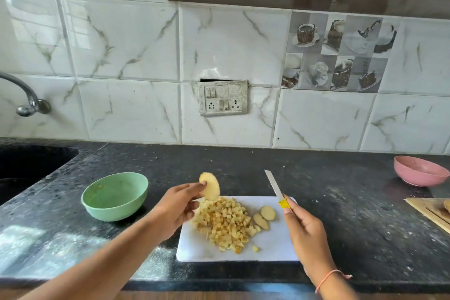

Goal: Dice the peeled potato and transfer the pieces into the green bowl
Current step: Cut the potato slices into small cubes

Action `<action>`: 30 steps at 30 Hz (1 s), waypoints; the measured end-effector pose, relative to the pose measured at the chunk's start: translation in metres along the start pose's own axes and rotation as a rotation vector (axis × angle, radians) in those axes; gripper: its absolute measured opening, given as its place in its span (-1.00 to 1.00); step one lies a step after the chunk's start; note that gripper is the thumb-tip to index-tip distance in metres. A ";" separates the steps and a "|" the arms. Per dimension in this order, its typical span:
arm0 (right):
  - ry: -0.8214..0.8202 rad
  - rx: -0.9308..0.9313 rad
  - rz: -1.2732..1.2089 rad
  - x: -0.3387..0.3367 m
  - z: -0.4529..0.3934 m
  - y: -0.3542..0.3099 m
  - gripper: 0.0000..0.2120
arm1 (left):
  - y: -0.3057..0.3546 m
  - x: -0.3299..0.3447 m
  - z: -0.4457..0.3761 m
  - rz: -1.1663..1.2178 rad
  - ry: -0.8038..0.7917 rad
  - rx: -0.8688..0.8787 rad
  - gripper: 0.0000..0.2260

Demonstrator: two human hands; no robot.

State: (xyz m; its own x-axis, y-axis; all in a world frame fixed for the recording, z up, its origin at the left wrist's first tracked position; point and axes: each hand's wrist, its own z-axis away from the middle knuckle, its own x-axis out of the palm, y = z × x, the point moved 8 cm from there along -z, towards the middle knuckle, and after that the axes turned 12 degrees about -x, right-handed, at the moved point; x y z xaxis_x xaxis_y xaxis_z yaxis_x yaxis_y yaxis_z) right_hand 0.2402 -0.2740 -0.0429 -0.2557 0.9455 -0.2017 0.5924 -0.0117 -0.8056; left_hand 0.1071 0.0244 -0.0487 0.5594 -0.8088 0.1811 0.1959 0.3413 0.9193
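Head view is showing the left hand (174,209) pinching a potato slice (210,186) above the white board's (272,248) far-left corner, right hand (307,234) gripping the knife (276,186); laying it flat before cutting would likely be steadying it.

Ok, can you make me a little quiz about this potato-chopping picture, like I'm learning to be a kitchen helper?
1. True or false: the green bowl already holds potato pieces.
2. What does the left hand hold up above the white cutting board?
A. a potato slice
B. a spoon
C. the pink bowl
3. Fill in: the right hand grips a knife by its ____ handle.

Key
1. False: the bowl looks empty, and the diced potato pile lies on the board.
2. A
3. yellow
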 end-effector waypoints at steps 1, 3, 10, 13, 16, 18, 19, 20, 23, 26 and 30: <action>-0.023 -0.016 0.029 0.002 0.000 -0.002 -0.68 | -0.011 -0.015 0.006 0.062 0.016 -0.019 -0.77; -0.048 -0.029 0.104 0.004 0.001 -0.005 -0.69 | -0.028 -0.037 0.017 0.155 0.030 -0.012 -0.76; 0.000 -0.064 0.336 0.009 0.013 -0.032 -0.66 | -0.033 -0.059 0.043 0.400 -0.054 0.212 -0.75; -0.131 -0.170 0.441 0.049 0.038 -0.064 -0.62 | -0.031 -0.056 0.045 0.346 -0.054 0.240 -0.78; -0.373 -0.237 0.695 0.103 0.062 -0.098 -0.56 | -0.028 -0.053 0.046 0.307 -0.052 0.256 -0.70; -0.509 -0.278 0.811 0.135 0.076 -0.116 -0.53 | -0.029 -0.054 0.046 0.248 -0.029 0.273 -0.62; -0.558 -0.298 0.854 0.147 0.080 -0.121 -0.53 | -0.028 -0.054 0.047 0.214 -0.018 0.287 -0.60; -0.596 -0.314 0.893 0.156 0.084 -0.124 -0.53 | -0.029 -0.054 0.049 0.191 -0.013 0.298 -0.58; -0.676 -0.292 0.981 0.171 0.089 -0.119 -0.54 | -0.029 -0.056 0.051 0.193 0.029 0.307 -0.61; -0.688 -0.251 1.049 0.173 0.090 -0.112 -0.49 | -0.029 -0.057 0.047 0.195 0.056 0.316 -0.72; -0.669 -0.182 1.084 0.159 0.084 -0.101 -0.42 | -0.030 -0.058 0.042 0.193 0.085 0.316 -0.78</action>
State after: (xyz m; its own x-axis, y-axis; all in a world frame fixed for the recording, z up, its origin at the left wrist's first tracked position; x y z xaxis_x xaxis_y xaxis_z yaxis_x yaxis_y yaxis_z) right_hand 0.0755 -0.1499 -0.0409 0.1197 0.1339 -0.9837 0.8190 -0.5735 0.0216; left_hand 0.0348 0.0407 -0.0717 0.6290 -0.6973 0.3437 -0.1700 0.3081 0.9361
